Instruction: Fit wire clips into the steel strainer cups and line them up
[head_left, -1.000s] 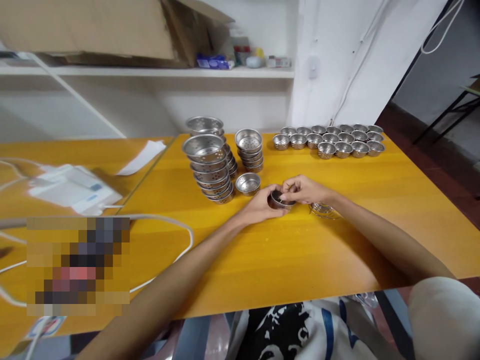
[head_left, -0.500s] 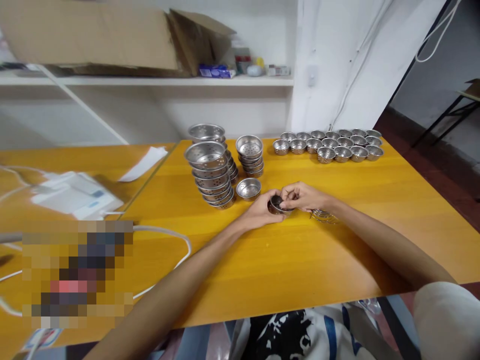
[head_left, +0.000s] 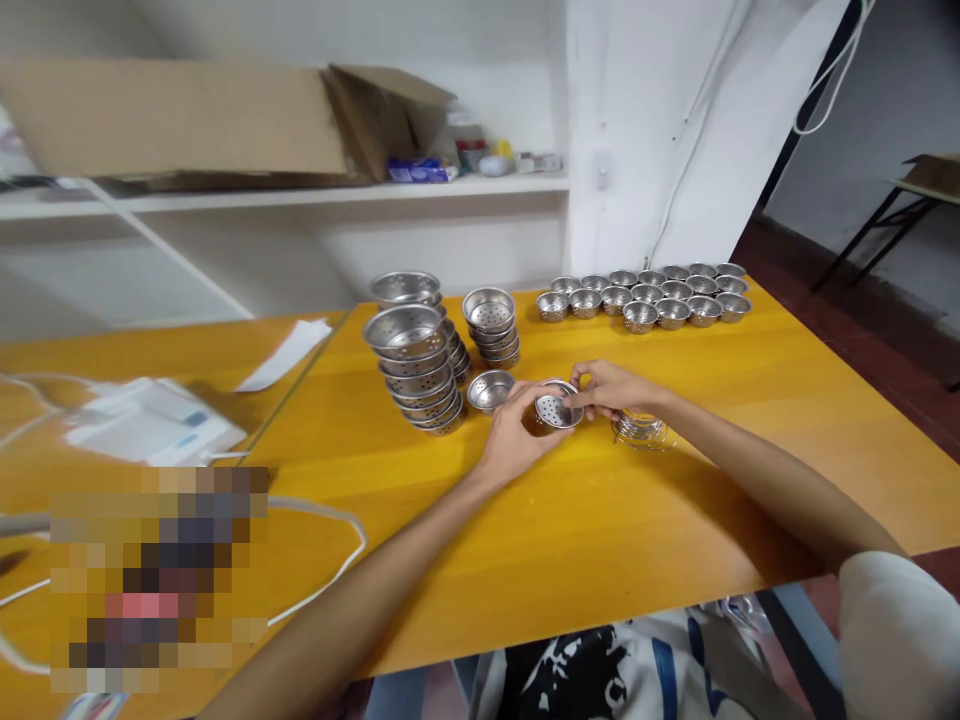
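Both my hands meet over the middle of the yellow table [head_left: 600, 520]. My left hand [head_left: 517, 435] wraps round a small perforated steel cup [head_left: 553, 410], its holed bottom turned toward me. My right hand [head_left: 611, 388] pinches the cup's rim from the right side. A small pile of wire rings [head_left: 640, 429] lies on the table just under my right wrist. One loose steel cup [head_left: 490, 390] sits close to the left of my hands.
Two leaning stacks of steel cups, a tall stack [head_left: 416, 365] and a shorter stack [head_left: 492, 325], stand behind the loose cup. Rows of single cups [head_left: 645, 298] line the far right. White cable [head_left: 322, 560], papers [head_left: 150, 430] and a blurred patch lie left. A shelf with a cardboard box [head_left: 187, 125] runs behind.
The cup has been turned in my hands so its perforated bottom now faces me. The view has shifted slightly down and left.
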